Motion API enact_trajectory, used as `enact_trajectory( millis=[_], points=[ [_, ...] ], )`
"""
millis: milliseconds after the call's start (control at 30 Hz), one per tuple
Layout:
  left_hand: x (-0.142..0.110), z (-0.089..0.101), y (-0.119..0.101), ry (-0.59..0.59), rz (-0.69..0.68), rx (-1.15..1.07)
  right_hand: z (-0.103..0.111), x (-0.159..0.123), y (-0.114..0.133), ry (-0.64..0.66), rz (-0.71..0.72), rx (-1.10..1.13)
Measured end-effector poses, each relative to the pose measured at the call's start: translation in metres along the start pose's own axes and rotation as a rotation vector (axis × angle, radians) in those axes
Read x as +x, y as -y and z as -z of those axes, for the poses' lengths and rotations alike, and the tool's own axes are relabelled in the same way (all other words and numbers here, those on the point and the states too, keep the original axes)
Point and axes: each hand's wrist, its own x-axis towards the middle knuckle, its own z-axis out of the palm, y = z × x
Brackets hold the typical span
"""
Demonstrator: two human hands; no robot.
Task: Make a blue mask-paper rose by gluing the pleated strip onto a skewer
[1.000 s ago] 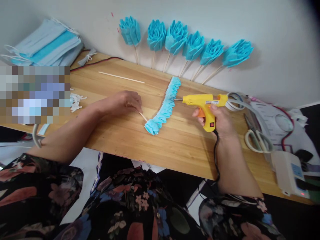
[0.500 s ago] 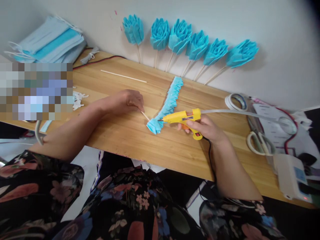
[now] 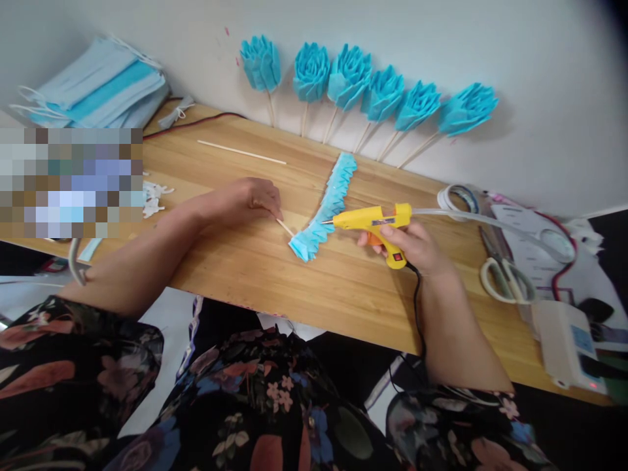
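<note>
My left hand pinches a thin wooden stick. The stick's far end meets the near, bunched end of a pleated light-blue strip, which stretches back across the wooden table. My right hand is wrapped round a yellow hot glue gun, fingers by its orange trigger. The gun's metal nozzle points left, over or against the strip a little beyond the bunched end; whether it touches I cannot tell. A clear glue stick runs out of the gun's back.
Several blue folded flowers on sticks lean on the wall. A loose stick lies at the back. Face masks are piled back left. To the right are tape rolls, scissors and a white power strip.
My right hand has moved the glue gun right and slightly up, the nozzle going from the bunched end to farther along the strip. My left hand stays on the stick.
</note>
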Motion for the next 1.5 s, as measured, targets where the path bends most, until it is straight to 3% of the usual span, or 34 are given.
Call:
enact_trajectory(
  millis=[300, 500, 767, 967, 1267, 1500],
  points=[
    [0.000, 0.000, 0.002, 0.020, -0.009, 0.026, 0.001, 0.005, -0.012, 0.054, -0.008, -0.061],
    [0.000, 0.002, -0.002, 0.048, 0.003, 0.047, 0.006, 0.002, -0.009, -0.066, -0.011, -0.031],
    [0.000, 0.004, -0.002, 0.045, -0.017, 0.047, 0.010, 0.007, -0.021, -0.037, -0.055, -0.085],
    [0.001, 0.003, 0.001, 0.028, -0.049, 0.034, 0.008, 0.005, -0.015, -0.178, -0.031, 0.016],
    [0.001, 0.004, 0.002, 0.033, -0.057, 0.030, 0.005, 0.011, -0.018, -0.185, -0.042, -0.038],
    [-0.001, 0.003, 0.007, 0.051, -0.082, 0.050, 0.000, 0.013, -0.013, -0.275, -0.043, -0.039]
  ],
)
